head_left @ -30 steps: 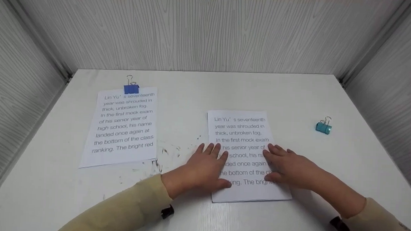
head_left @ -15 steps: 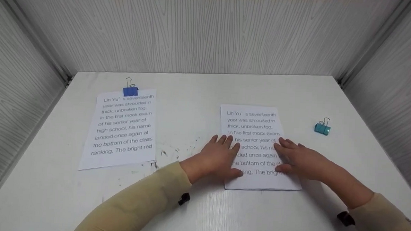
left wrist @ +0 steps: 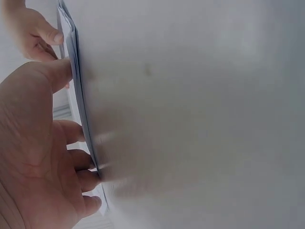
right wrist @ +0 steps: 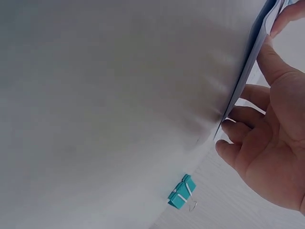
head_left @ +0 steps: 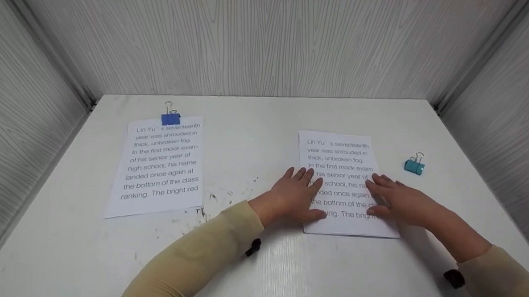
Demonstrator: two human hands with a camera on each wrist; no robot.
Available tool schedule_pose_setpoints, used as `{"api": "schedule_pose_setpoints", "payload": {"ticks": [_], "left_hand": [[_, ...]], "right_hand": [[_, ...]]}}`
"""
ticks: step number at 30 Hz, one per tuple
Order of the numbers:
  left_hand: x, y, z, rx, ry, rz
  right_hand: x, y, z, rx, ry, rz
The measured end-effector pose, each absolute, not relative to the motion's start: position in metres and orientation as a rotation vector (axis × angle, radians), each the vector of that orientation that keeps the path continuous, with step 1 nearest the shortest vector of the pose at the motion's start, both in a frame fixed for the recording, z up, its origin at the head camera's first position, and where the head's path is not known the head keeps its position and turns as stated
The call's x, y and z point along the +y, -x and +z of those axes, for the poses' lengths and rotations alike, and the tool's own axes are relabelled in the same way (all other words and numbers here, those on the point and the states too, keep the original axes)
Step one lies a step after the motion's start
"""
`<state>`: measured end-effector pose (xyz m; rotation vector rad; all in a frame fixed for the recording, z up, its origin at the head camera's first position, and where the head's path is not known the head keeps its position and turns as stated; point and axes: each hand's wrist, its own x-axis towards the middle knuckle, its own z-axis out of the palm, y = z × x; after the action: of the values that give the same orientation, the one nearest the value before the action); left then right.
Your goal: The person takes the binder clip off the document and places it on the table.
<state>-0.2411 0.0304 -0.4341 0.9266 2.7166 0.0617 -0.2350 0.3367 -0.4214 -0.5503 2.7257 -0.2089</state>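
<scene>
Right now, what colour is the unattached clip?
Teal; the unattached clip shows best in the right wrist view.

A white paper stack [head_left: 346,184] lies printed side up on the table [head_left: 247,139].

From above, the head view faces forward and down to the far edge of the worktop [head_left: 248,121], while both wrist views look from low and close at the paper stack [head_left: 344,185], which all three share.
</scene>
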Motion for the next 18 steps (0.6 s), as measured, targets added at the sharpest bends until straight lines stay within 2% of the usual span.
{"api": "schedule_pose_setpoints", "payload": {"ticks": [18], "left_hand": [[0.054,0.252,-0.435,2.729,-0.923,0.048]], "right_hand": [[0.364,0.247,-0.422,2.733,0.523,-0.256]]}}
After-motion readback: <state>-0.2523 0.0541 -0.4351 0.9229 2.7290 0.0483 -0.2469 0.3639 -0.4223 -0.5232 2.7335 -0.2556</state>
